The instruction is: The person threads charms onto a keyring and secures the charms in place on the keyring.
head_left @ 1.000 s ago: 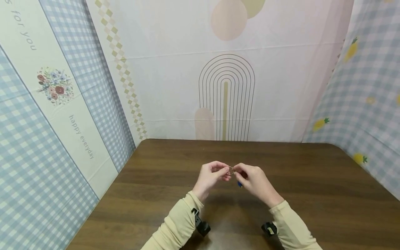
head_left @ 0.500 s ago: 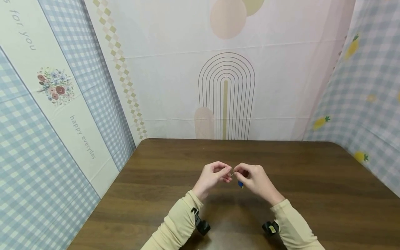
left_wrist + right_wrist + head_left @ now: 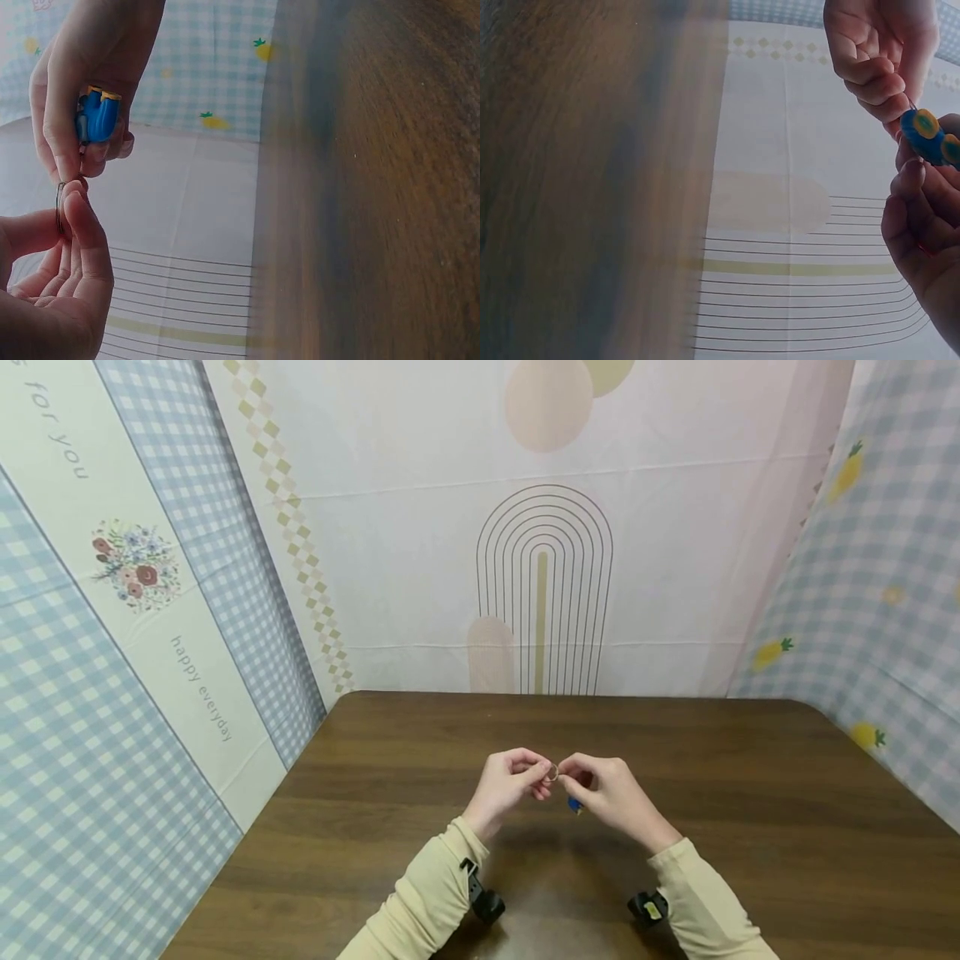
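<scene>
Over the middle of the table, a thin metal key ring (image 3: 553,772) spans the small gap between both hands. My left hand (image 3: 510,787) pinches it between thumb and fingers; the left wrist view shows the ring (image 3: 59,208) edge-on there. Opposite, my right hand (image 3: 613,793) pinches the keychain with thumb and forefinger, right at the ring's other side. A small blue charm with yellow ends (image 3: 99,118) hangs below the right fingers and looks like a pair of legs. In the right wrist view the charm (image 3: 921,139) partly hides the pinching fingertips.
The brown wooden table (image 3: 405,735) stretches under both hands. A white printed cloth (image 3: 405,568) hangs behind its far edge, with checked cloths at the left (image 3: 67,710) and right (image 3: 900,635). Black cameras are strapped to both wrists.
Both hands stay nearly in place. The ring turns slightly between the fingers, and the blue charm swings a little under my right hand.
</scene>
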A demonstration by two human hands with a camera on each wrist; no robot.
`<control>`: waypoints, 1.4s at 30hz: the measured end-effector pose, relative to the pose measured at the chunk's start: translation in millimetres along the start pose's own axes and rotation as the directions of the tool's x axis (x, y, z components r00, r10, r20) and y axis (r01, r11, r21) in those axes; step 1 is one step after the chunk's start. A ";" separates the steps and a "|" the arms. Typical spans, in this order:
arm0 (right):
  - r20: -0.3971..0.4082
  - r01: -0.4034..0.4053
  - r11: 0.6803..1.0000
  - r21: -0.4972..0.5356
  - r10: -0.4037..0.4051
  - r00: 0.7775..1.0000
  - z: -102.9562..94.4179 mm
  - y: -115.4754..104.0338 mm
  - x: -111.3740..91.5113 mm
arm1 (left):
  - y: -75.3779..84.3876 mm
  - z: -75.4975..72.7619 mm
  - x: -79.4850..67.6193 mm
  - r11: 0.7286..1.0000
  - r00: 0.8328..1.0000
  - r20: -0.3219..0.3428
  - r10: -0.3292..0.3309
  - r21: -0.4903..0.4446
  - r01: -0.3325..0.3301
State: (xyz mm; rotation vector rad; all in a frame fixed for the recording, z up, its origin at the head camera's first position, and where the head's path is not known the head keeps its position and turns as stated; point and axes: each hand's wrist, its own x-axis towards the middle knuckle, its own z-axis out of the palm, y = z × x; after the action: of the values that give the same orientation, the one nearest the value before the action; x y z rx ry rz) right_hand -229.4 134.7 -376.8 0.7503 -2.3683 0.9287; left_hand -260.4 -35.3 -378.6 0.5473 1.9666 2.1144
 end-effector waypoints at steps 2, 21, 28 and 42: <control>0.006 0.000 1.000 0.004 0.000 1.000 0.2 -0.8 0.1 | 0.3 -0.7 0.3 1.000 1.000 0.002 -0.009 0.020 0.009; 0.073 -0.004 0.999 0.041 0.001 0.997 -14.5 23.8 11.6 | 5.3 8.6 18.5 0.997 1.000 0.004 0.008 0.073 -0.008; 0.049 -0.006 1.000 0.030 0.004 0.999 -22.7 40.3 17.2 | 5.3 18.6 29.1 0.998 1.000 -0.002 -0.007 0.069 0.007; 0.049 0.100 0.993 0.061 -0.103 0.993 -28.1 58.5 23.2 | 2.1 25.1 40.9 0.996 0.998 -0.058 0.014 0.091 -0.008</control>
State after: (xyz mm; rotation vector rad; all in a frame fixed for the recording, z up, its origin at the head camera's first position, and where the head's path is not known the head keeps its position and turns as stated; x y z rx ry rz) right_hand -277.3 184.0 -371.1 0.9193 -2.3325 0.9500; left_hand -287.5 3.5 -370.0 0.5186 2.1049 2.0785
